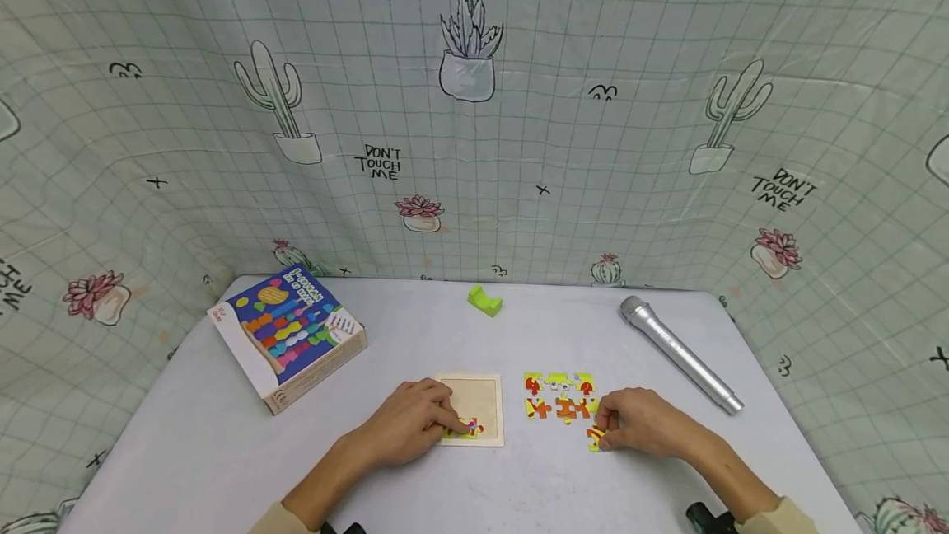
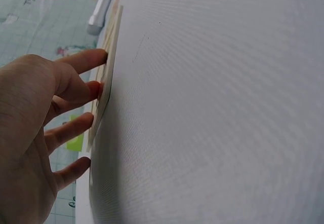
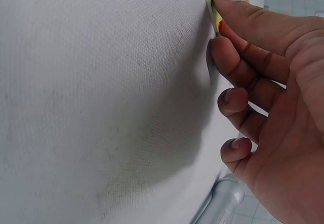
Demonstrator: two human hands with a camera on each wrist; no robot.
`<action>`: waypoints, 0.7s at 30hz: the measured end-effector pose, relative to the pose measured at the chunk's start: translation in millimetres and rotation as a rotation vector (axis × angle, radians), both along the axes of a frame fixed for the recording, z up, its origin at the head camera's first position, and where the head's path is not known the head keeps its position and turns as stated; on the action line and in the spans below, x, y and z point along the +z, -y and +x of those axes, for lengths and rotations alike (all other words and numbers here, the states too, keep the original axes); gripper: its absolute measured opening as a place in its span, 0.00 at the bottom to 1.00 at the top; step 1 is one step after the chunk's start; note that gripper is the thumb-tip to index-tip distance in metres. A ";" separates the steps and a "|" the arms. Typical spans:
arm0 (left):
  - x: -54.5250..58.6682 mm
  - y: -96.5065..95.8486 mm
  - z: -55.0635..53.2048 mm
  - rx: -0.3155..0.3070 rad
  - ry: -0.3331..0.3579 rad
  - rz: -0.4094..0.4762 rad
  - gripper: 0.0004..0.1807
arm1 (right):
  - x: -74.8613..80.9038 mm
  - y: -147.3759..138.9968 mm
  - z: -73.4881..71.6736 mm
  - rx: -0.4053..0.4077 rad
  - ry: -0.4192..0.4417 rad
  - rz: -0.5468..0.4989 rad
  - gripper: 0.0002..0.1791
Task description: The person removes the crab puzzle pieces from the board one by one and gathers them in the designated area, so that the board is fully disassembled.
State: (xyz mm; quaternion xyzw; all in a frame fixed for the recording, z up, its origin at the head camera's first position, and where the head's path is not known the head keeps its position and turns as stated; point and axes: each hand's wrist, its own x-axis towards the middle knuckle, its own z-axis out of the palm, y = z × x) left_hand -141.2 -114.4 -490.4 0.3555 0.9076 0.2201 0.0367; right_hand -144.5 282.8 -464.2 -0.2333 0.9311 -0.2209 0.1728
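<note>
My left hand (image 1: 411,423) lies over the left part of a shallow wooden puzzle tray (image 1: 501,410), its fingertips touching it. Beneath those fingers, along the tray's lower side, colourful puzzle pieces (image 1: 474,427) show partly. In the left wrist view the fingers of this hand (image 2: 30,112) are spread along the tray's edge (image 2: 114,57). My right hand (image 1: 645,423) pinches a yellow and red puzzle piece (image 1: 593,438) between thumb and fingers, low over the table. The thumb covers part of that piece (image 3: 218,19) in the right wrist view.
Two rows of loose puzzle pieces (image 1: 559,396) lie right of the tray. A green curved block (image 1: 485,301) sits farther back. At the back left is a blue game box (image 1: 289,336); a silver microphone (image 1: 682,355) lies on the right. A patterned cloth (image 1: 474,147) hangs behind the table.
</note>
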 end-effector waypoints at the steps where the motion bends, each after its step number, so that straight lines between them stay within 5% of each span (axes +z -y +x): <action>1: -0.1 0.0 0.2 0.001 -0.001 0.000 0.20 | 0.0 0.0 0.0 -0.002 0.008 -0.005 0.14; 13: 1.0 2.6 -1.1 -0.003 -0.003 -0.018 0.20 | 1.6 4.1 -1.6 0.012 -0.049 0.000 0.13; 21: 0.9 1.9 -1.2 0.046 -0.008 -0.004 0.12 | -2.8 37.8 -4.1 0.029 -0.013 -0.113 0.06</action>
